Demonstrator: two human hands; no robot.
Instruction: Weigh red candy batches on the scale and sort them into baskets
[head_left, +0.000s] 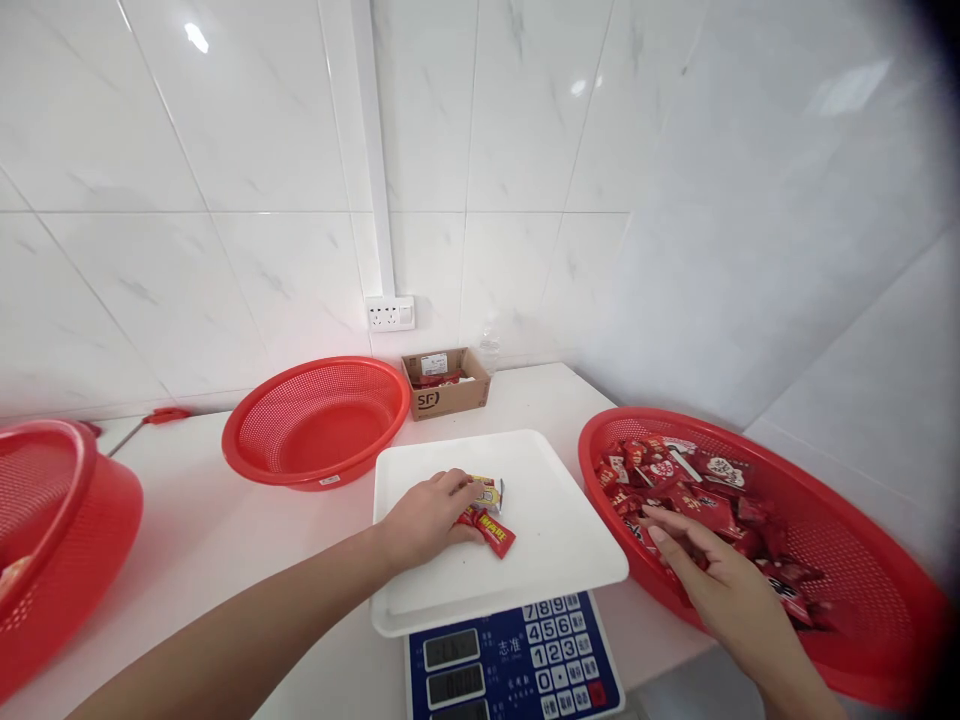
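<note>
My left hand [431,520] is closed over small snack packets on the white tray [555,500] of a digital scale. A red packet with yellow lettering [496,534] sticks out past its fingers, and a yellow-and-white packet [489,493] shows beside the fingertips. My right hand [709,570] reaches over the near rim of a red perforated basket [840,500]. Its fingers are stretched out with the thumb apart, close to the red snack packets [697,505] in the basket. Part of its fingers is hidden from view, and no packet is plainly in its grip.
Below the tray is the scale's blue keypad panel [517,660]. A red perforated basket [322,420] stands behind it to the left, another basket [82,540] at the far left. Near the tiled wall are a cardboard box [450,398] with red packets and a clear bottle [489,345].
</note>
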